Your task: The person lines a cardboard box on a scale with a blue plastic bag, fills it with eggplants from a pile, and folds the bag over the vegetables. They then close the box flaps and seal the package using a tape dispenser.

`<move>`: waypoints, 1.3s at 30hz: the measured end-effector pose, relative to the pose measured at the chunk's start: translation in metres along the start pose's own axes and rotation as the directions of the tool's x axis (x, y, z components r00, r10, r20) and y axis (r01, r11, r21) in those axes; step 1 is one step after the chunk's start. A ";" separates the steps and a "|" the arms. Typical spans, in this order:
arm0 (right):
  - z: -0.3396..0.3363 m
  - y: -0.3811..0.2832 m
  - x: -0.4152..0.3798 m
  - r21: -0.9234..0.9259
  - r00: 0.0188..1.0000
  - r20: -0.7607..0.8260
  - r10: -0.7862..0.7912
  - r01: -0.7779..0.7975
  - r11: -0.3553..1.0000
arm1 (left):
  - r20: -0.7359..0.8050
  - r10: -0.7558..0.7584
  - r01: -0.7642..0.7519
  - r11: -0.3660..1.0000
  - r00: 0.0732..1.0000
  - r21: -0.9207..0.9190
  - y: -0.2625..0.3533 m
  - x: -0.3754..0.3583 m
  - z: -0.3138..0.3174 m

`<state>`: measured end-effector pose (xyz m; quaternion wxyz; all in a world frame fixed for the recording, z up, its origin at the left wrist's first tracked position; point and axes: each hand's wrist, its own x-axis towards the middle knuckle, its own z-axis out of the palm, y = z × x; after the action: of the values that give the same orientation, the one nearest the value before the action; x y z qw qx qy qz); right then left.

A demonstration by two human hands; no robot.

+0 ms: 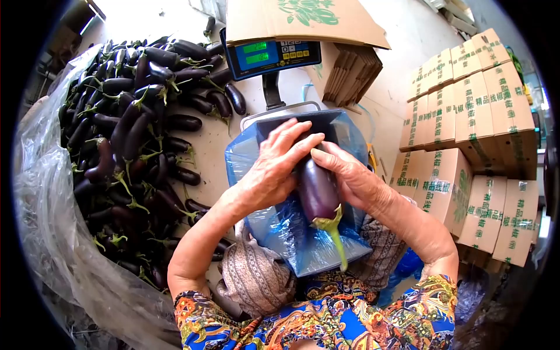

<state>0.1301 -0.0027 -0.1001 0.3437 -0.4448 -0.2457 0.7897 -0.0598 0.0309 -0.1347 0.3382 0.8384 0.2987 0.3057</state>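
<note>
Pile: eggplants (pixel 137 134) heaped on plastic sheet, left of frame
Boxes: stacked cartons (pixel 472 122), right
Bag: blue bag (pixel 291 233), centre, on scale (pixel 274 55)
Eggplant (pixel 318 189): centre, over bag; long axis near vertical; stem points down
Left hand (pixel 274 166): gripping eggplant's left side
Right hand (pixel 350 175): clasping its right side

Eggplant pile (pixel 134 134) on the left, stacked boxes (pixel 472 146) on the right. Bag (pixel 303 233) in the middle, in front of the scale (pixel 271 56). One eggplant (pixel 318 192) over the bag, between both hands.
</note>
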 end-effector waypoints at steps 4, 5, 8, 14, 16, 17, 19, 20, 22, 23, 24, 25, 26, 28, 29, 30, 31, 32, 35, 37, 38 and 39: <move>-0.049 0.005 -0.002 -0.176 0.982 -0.070 0.175 -0.185 0.967 | 0.289 -0.188 0.292 0.880 0.939 -0.375 -0.003 0.000 -0.011; -0.053 0.005 -0.005 -0.252 0.965 -0.109 0.237 -0.258 0.933 | 0.268 -0.263 0.344 0.881 0.927 -0.325 -0.012 -0.005 -0.007; -0.065 0.028 0.006 -0.407 0.980 -0.114 0.163 -0.195 0.892 | 0.367 -0.191 0.201 0.979 0.911 0.009 -0.014 -0.009 -0.002; -0.064 0.064 0.050 -0.428 0.972 -0.045 0.229 -0.226 0.875 | 0.586 -0.207 0.042 0.958 0.784 0.282 -0.009 -0.040 0.035; -0.075 0.096 0.075 -0.541 0.982 -0.089 0.167 -0.188 0.820 | 0.448 -0.203 0.050 0.942 0.871 0.331 -0.014 -0.043 0.037; -0.076 0.104 0.083 -0.598 0.985 -0.108 0.135 -0.173 0.782 | 0.370 -0.197 0.059 0.934 0.908 0.353 -0.016 -0.044 0.038; -0.068 0.104 0.090 -0.487 0.968 -0.137 0.212 -0.252 0.836 | 0.324 -0.170 0.046 0.932 0.931 0.358 -0.018 -0.047 0.041; -0.071 0.110 0.098 -0.397 0.957 -0.133 0.256 -0.288 0.871 | 0.299 -0.135 0.025 0.939 0.945 0.344 -0.018 -0.047 0.044; -0.082 0.126 0.119 -0.431 0.937 -0.137 0.322 -0.349 0.832 | 0.228 -0.022 -0.070 0.920 0.974 0.387 -0.026 -0.050 0.053; -0.092 0.133 0.130 -0.603 0.953 -0.115 0.279 -0.290 0.743 | 0.289 -0.031 -0.097 0.904 0.957 0.417 -0.031 -0.054 0.056; -0.100 0.136 0.138 -0.751 0.967 -0.082 0.241 -0.219 0.623 | 0.350 -0.043 -0.126 0.887 0.936 0.445 -0.033 -0.057 0.058; -0.110 0.144 0.146 -0.868 0.976 -0.040 0.216 -0.141 0.477 | 0.408 -0.061 -0.152 0.870 0.911 0.469 -0.035 -0.060 0.060; -0.127 0.166 0.161 -0.981 0.994 0.074 -0.082 0.087 0.175 | 0.398 -0.044 -0.165 0.863 0.917 0.477 -0.038 -0.062 0.061; -0.114 0.167 0.154 -0.984 0.949 0.043 -0.311 0.094 0.150 | 0.445 -0.076 -0.176 0.849 0.892 0.498 -0.035 -0.060 0.060; -0.107 0.165 0.151 -0.986 0.906 0.030 -0.422 0.096 0.135 | 0.466 -0.091 -0.182 0.842 0.880 0.508 -0.033 -0.059 0.060; -0.106 0.167 0.153 -0.993 0.899 0.046 -0.435 0.088 0.078 | 0.474 -0.090 -0.198 0.830 0.876 0.522 -0.034 -0.059 0.062; -0.105 0.168 0.155 -0.997 0.891 0.060 -0.451 0.079 0.022 | 0.494 -0.119 -0.196 0.819 0.861 0.540 -0.033 -0.058 0.062; -0.105 0.168 0.157 -0.997 0.881 0.076 -0.468 0.068 -0.033 | 0.512 -0.147 -0.198 0.806 0.846 0.558 -0.032 -0.056 0.063; -0.105 0.145 0.173 -0.998 0.997 -0.051 -0.066 -0.053 -0.029 | 0.597 -0.202 -0.213 0.807 0.776 0.551 -0.032 -0.050 0.068; -0.106 0.142 0.173 -1.000 0.994 0.002 -0.106 0.003 0.014 | 0.657 -0.226 -0.233 0.813 0.719 0.534 -0.034 -0.047 0.074; -0.106 0.141 0.173 -0.999 0.991 0.023 -0.131 0.028 0.036 | 0.709 -0.228 -0.240 0.835 0.667 0.495 -0.035 -0.045 0.078; -0.112 0.145 0.178 -0.998 0.990 0.039 -0.138 0.044 0.034 | 0.718 -0.209 -0.263 0.833 0.664 0.487 -0.039 -0.044 0.083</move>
<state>0.1150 0.0493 -0.3498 -0.0028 -0.5687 -0.7396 0.3601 -0.0399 -0.0092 -0.2256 0.1682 0.9530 0.1951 -0.1596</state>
